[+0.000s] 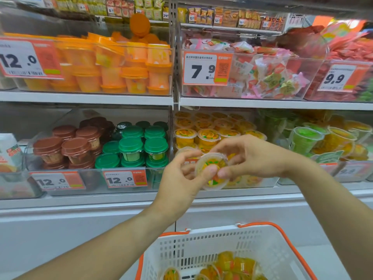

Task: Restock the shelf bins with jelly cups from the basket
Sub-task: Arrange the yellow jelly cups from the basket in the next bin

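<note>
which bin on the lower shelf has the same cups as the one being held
The bin of yellow-orange jelly cups directly behind the hands; the held jelly cup shares their clear tub and orange-fruit lid.

Both bare forearms are reaching forward and upward, converging so that the two hands are meeting in the middle of the view. The left hand is coming up from the lower left, its wrist bent slightly, thumb and curled fingers pinching the left side of a small jelly cup. The right hand is coming in from the right with its forearm angling down to the lower right corner; its fingers are arching over the top and its thumb is pressing the cup's lower right edge. The thumb tips are almost touching.
</note>
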`<state>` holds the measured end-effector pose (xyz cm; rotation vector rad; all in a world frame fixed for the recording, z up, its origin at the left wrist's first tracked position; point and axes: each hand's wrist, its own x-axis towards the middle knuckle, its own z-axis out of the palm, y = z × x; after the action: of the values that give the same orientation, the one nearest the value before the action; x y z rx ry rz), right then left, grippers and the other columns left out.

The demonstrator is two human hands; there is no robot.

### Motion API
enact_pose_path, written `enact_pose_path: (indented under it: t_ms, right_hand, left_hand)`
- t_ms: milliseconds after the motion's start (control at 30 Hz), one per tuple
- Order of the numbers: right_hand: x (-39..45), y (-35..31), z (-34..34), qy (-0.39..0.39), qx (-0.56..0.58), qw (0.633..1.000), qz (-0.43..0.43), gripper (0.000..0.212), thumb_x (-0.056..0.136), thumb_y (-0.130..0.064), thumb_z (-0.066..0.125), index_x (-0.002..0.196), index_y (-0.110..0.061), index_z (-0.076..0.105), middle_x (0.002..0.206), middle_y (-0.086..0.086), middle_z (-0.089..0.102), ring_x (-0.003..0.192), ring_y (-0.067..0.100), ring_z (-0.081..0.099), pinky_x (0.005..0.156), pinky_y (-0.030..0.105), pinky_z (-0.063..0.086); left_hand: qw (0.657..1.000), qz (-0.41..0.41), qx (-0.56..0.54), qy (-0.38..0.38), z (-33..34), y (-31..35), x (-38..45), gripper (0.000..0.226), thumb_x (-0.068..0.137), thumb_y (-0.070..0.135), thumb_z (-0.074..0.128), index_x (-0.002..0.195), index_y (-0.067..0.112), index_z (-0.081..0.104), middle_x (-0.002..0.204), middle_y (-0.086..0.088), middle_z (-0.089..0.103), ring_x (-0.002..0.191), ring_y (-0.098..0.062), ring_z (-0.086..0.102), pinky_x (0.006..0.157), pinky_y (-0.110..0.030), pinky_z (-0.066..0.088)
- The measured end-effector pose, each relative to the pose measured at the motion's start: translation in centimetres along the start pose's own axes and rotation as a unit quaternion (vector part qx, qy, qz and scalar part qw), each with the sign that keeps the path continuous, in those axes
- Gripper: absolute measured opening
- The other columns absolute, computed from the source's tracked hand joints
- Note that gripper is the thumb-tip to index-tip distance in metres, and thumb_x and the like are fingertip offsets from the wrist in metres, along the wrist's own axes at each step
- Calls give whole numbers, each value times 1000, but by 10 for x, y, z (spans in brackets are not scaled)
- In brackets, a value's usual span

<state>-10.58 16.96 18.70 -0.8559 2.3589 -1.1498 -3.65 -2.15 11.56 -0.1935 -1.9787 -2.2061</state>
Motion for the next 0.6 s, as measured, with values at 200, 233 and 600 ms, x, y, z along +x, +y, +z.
enact_pose_path:
  t_ms: [200,233,600]
  right_hand:
    - [11,5,3,226,97,966,-85,15,85,-5,72,99,-1,69,81,11,73,60,23,70,58,32,61]
    - [14,11,2,265,96,957,-75,7,87,-3,70,94,-3,70,75,13,71,55,22,69,54,30,60]
    - [47,60,8,405,-116,907,0,18,91,-16,69,80,-31,67,72,-9,68,66,17,70,67,41,61]
  left_hand:
    - [972,144,179,57,4,7,11,47,90,30,72,131,23,51,123,12,61,114,-1,59,95,-20,49]
    - [950,178,249,65,0,6,14,45,91,26,70,132,24,51,125,13,57,117,0,55,98,-21,47]
    - [811,128,571,-11,-17,-16,33,63,94,32,58,149,16,33,154,-1,35,145,-18,23,120,-32,18]
